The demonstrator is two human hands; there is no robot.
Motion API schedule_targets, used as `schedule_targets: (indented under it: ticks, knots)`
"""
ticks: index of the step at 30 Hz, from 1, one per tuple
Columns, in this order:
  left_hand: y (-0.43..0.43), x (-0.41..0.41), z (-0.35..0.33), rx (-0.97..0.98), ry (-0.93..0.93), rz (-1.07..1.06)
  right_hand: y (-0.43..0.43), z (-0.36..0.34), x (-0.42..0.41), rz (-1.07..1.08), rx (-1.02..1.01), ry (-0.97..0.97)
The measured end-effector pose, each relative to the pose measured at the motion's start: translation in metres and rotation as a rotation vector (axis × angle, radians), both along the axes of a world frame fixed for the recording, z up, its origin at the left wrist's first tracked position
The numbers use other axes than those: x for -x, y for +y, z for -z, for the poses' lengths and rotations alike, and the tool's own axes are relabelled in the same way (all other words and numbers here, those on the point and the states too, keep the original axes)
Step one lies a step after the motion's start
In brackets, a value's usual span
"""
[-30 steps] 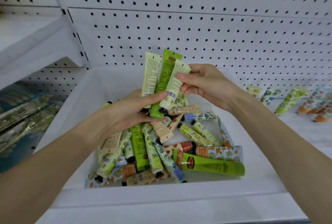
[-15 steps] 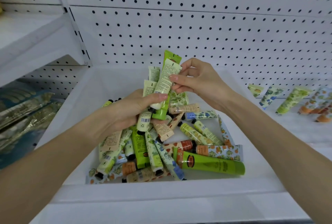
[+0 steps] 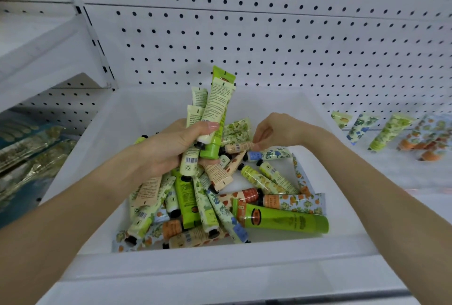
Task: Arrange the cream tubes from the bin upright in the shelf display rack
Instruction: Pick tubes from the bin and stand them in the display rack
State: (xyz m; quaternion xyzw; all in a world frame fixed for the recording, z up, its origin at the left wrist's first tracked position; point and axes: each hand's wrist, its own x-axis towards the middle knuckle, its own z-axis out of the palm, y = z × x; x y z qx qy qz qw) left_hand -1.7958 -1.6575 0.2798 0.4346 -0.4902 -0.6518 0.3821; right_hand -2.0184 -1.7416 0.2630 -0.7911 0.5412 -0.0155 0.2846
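Left hand [image 3: 168, 148] fingers clench a bundle of cream tubes [image 3: 215, 109] above the white bin [image 3: 220, 263]; right hand [image 3: 288, 131] fingers pinch a peach tube [image 3: 238, 147].

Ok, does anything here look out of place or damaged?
Nothing damaged or spilled. The cream tubes lie criss-crossed in the white plastic bin, and the patterned tubes on the shelf at right lean askew.

Green and cream tubes [image 3: 215, 109] upright in a bunch — mixed tubes [image 3: 215, 204] heaped in white bin [image 3: 269, 104]
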Motion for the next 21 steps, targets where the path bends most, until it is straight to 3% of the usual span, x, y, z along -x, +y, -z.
schedule_targets:
  ticks: [8,14,21]
  knots:
    - [-0.001,0.000,-0.003,-0.065,0.052,-0.041,-0.008,0.018,0.005,0.043,-0.075,0.111]
    - [-0.001,0.003,-0.004,-0.123,0.090,-0.073,-0.001,0.022,-0.001,0.057,-0.164,0.018]
    - [-0.005,0.002,-0.003,-0.181,0.076,-0.126,0.003,0.014,-0.001,0.100,-0.213,0.036]
